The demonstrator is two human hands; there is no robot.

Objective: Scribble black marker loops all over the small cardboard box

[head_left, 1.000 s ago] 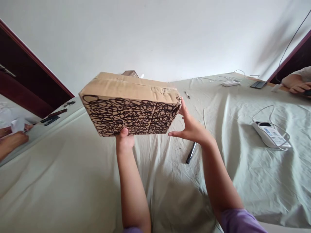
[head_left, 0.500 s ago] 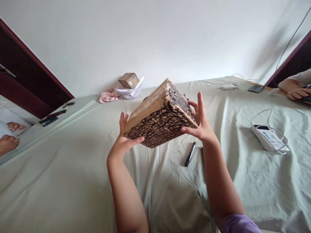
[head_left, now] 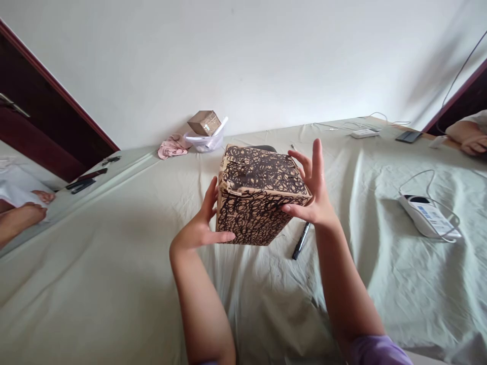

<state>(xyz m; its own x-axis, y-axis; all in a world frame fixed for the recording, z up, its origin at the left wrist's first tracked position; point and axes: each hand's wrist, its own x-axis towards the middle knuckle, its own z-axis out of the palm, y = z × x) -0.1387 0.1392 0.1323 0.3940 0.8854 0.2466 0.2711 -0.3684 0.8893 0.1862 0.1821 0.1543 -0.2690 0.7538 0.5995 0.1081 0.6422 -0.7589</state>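
Both hands hold up a cardboard box (head_left: 254, 213) over the cloth-covered table. Black looping scribbles cover its top and the side toward me, and its upper left edge looks ragged. My left hand (head_left: 203, 225) grips the left end, thumb on the near face, other fingers partly hidden behind. At the right end, my right hand (head_left: 310, 190) clasps it with the thumb in front; one finger points up. A black marker (head_left: 302, 241) lies on the cloth below the box, its upper end near my right wrist.
Against the wall stand a small brown box (head_left: 204, 123) on a plastic basin (head_left: 207, 143) and a pink cloth (head_left: 173, 147). A white corded device (head_left: 429, 215) lies at right, near a power strip (head_left: 365, 133). Other people's hands show at the left (head_left: 32, 215) and right edges.
The scribbled box has been turned, so its scribbled top now faces up and the plain side is hidden. It sits slightly lower, and my left hand has shifted a little right.
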